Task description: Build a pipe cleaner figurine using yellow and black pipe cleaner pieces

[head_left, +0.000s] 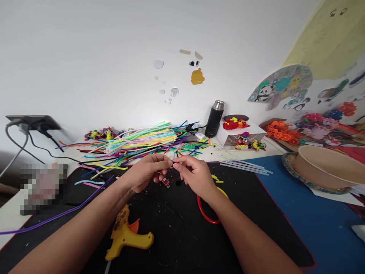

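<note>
My left hand [151,169] and my right hand [194,175] meet above the black mat [199,243], thumb and index finger of each pinched together. Between the fingertips is a thin black strand [177,154], mostly covered, its kind too small to tell. Just below the hands lies a small red piece [165,182] with a green bit. A yellow glue gun [125,236] with an orange trigger rests on the mat below my left hand. Beside my right forearm a red pipe-cleaner-like loop [203,214] curves partly out of sight.
Behind the hands is a heap of coloured pipe cleaners [142,139]. A black thermos [214,120] stands by a white box [239,134]. Clear glue sticks [246,167] lie right of it, near a large bowl [327,163]. Cables [51,152] run at left; a purple strand [65,213] crosses the mat.
</note>
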